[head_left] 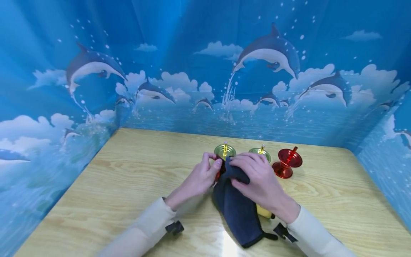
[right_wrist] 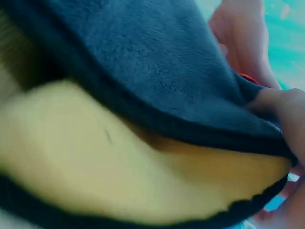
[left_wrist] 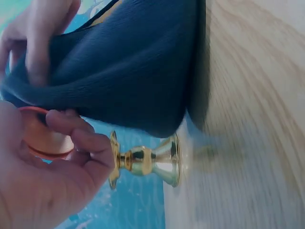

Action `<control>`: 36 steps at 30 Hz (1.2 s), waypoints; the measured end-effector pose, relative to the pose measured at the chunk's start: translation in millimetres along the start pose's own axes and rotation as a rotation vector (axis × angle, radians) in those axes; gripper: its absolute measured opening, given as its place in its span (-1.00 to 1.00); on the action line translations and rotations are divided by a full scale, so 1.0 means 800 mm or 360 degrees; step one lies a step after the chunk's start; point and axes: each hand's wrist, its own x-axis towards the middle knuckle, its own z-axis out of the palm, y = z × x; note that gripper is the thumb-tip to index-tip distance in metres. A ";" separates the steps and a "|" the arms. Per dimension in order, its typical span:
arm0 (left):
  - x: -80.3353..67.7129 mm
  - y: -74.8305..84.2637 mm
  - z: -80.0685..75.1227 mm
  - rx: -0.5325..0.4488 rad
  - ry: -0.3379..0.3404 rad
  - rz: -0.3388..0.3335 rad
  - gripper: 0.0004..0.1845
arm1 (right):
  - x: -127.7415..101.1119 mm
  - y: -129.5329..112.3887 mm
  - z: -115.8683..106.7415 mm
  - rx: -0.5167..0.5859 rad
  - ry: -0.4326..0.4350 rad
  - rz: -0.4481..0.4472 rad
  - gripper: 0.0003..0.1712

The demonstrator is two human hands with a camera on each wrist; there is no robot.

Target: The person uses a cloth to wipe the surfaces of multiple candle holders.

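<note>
My left hand holds a shiny red candle holder, which is mostly covered by fingers and cloth. Its round red rim shows beside the curled fingers in the left wrist view. A dark navy cleaning cloth hangs from my right hand, pinched between thumb and fingers, and its top edge lies against the red holder. The cloth's yellow underside fills much of the right wrist view. Its lower end drapes toward the table.
Just beyond the hands stand two gold candle holders with short upright stems in their dishes. Another red candle holder stands to their right. The wooden table ends at a blue dolphin-print curtain behind and on both sides.
</note>
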 end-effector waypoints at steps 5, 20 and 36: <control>0.000 -0.003 -0.011 -0.0412 -0.0090 -0.0107 -0.62 | 0.001 0.012 -0.022 0.0255 0.0228 0.0022 -0.62; -0.005 0.004 -0.002 -0.0316 -0.0017 -0.0009 -0.46 | -0.018 0.023 -0.031 0.0476 0.0204 0.0217 -0.42; -0.005 -0.001 0.006 -0.0107 0.0360 0.0080 -0.65 | -0.022 0.026 -0.036 0.0547 0.0247 0.0135 -0.65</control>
